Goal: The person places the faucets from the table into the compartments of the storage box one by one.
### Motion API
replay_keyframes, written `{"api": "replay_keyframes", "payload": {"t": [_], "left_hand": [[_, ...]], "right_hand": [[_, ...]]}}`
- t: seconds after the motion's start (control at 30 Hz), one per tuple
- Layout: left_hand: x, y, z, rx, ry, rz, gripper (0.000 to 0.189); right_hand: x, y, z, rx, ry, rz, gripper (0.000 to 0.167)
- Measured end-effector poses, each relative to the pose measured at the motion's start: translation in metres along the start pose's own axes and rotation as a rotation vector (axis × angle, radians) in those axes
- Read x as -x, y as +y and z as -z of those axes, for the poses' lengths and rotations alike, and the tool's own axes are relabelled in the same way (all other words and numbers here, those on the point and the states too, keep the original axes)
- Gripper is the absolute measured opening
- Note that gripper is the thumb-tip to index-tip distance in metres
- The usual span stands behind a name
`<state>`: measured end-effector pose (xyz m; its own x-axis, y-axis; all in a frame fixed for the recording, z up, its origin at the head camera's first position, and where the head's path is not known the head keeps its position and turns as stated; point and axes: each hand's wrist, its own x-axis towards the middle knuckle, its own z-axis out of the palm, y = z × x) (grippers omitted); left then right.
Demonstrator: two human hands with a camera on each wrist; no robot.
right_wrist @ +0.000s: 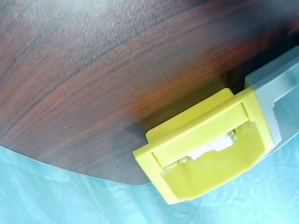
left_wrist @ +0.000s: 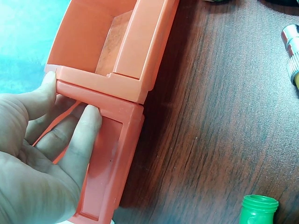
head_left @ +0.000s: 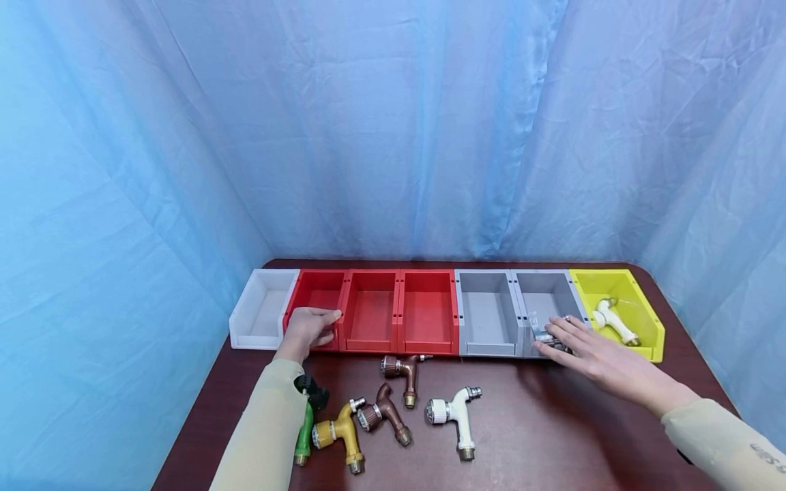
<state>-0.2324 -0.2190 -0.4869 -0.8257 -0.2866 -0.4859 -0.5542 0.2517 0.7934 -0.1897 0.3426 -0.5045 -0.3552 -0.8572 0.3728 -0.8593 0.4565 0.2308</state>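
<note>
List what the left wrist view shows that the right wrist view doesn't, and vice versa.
Only the left wrist view: the left hand at two red plastic bins, a green ringed cylinder, and a ribbed silver metal fitting.
Only the right wrist view: a yellow plastic bin with a white object partly visible inside, and a grey plastic bin beside it.
Both share the dark brown wood-grain table and light blue cloth.

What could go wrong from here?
Left hand touches the leftmost red bin; pushing might shift the row.

Right hand partly covers a shiny thing at the right grey bin; it might snag or slip.

Left sleeve overlaps the green tap in the head view; it could knock it.
</note>
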Motion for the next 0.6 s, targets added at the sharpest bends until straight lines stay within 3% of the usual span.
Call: {"api": "replay_keyframes", "payload": {"t": [0.4, 0.6], "left_hand": [[-0.001, -0.001, -0.001, -0.008, 0.000, -0.017, 0.047], [-0.001, -0.001, -0.001, -0.007, -0.001, -0.016, 0.047]], "right_hand": [[0.011, 0.017, -0.003, -0.011, -0.053, -0.071, 0.070], [0.016, 0.024, -0.005, -0.017, -0.085, -0.114, 0.060]]}}
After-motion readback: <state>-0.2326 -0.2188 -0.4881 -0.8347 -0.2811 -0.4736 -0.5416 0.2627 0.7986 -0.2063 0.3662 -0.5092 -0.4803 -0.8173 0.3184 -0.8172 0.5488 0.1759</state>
